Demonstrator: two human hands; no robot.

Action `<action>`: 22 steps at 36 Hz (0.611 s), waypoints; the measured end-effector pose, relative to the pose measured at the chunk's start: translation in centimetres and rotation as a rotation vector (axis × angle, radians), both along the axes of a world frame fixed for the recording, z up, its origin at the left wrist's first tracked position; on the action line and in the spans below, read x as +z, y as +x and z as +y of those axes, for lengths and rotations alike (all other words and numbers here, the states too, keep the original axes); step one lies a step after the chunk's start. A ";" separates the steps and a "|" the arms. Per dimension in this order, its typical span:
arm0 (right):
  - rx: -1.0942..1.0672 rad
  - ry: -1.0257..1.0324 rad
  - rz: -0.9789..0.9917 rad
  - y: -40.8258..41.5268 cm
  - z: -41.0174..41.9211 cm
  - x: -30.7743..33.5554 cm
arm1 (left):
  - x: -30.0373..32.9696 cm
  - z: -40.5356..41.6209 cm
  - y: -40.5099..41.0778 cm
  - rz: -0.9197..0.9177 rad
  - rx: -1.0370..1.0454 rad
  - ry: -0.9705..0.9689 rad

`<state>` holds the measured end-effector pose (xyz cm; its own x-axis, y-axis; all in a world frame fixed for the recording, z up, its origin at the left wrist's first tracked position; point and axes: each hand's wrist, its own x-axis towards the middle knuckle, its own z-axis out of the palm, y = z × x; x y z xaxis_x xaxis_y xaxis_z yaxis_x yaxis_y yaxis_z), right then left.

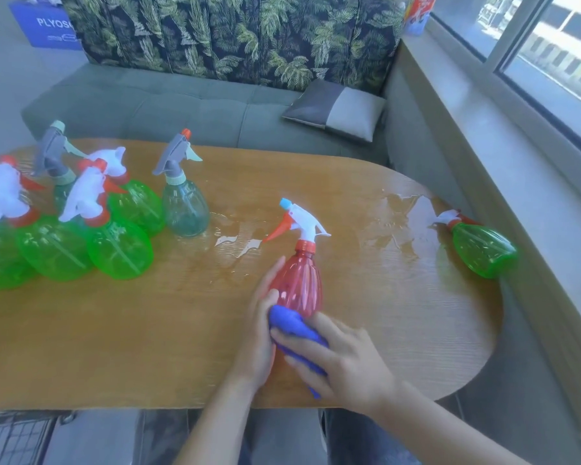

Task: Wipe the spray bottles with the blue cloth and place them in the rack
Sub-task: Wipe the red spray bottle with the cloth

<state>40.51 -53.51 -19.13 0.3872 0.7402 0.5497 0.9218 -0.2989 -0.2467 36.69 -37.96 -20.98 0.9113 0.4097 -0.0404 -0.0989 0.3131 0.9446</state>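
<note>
A red spray bottle (299, 283) with a white trigger head stands tilted near the middle of the wooden table (148, 330). My left hand (259, 333) grips its lower body from the left. My right hand (342, 360) presses a bunched blue cloth (292, 325) against the bottle's base. Several green spray bottles (118, 250) with white and red heads stand grouped at the table's left, with a teal bottle (185, 209) beside them. Another green bottle (480, 248) lies on its side at the right edge.
Water puddles (403, 213) glisten on the table between the bottles. A wire rack (14, 437) shows at the bottom left below the table edge. A grey sofa with a cushion (336, 109) runs behind the table, and a window ledge along the right.
</note>
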 end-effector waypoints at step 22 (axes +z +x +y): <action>-0.298 0.151 0.383 5.9 0.8 4.3 | 0.1 -0.3 -0.7 -0.002 -0.007 -0.002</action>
<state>46.42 -52.69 -14.80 0.7644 0.4897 0.4193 0.6366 -0.4704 -0.6112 35.99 -38.22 -20.90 0.9141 0.4036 -0.0391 -0.0991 0.3160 0.9436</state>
